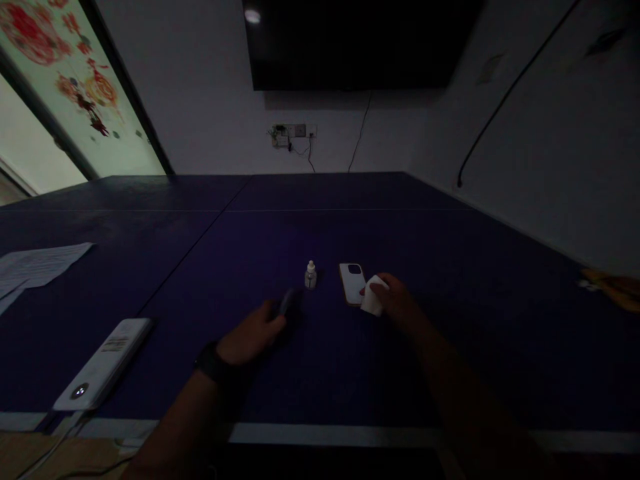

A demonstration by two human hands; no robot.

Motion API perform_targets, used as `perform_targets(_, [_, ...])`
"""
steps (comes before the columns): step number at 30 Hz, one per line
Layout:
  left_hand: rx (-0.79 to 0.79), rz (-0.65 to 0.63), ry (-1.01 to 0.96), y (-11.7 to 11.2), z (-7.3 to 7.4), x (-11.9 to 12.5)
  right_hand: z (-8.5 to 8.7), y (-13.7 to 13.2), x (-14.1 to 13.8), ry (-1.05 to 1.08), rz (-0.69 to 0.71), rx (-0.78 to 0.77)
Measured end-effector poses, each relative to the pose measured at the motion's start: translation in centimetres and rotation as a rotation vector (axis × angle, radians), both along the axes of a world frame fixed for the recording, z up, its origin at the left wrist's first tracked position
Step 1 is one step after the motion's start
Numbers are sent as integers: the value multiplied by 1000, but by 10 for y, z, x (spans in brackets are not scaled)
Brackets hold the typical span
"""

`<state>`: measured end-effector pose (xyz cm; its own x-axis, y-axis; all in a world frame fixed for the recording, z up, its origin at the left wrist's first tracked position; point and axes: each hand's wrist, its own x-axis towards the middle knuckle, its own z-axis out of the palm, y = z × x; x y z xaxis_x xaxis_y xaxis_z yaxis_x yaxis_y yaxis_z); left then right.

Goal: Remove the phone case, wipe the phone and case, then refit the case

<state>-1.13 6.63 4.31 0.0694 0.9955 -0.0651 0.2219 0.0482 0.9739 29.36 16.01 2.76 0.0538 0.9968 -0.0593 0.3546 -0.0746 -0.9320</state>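
Two items held over a blue table. Right hand grasped white tissue on a phone; left hand clenched a dark object.

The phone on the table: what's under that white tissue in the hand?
The tissue in the right hand covers the lower corner of the phone. The pale back and dark camera bump show above it. The part underneath the tissue is hidden.

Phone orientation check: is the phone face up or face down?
Face down: the phone shows its back and camera bump, the white tissue in the right hand resting on it.
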Motion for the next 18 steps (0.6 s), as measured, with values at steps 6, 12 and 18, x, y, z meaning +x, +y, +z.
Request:
perform_targets(6, [-268,-112,-804,4,9,17,5,-1,-1,51,-68,83])
perform_targets(12, [-294,-151,-1069,-1,12,40,19,0,-1,126,-98,206])
perform_targets(18, [-386,-287,-1166,4,1,60,47,-9,-17,54,-101,332])
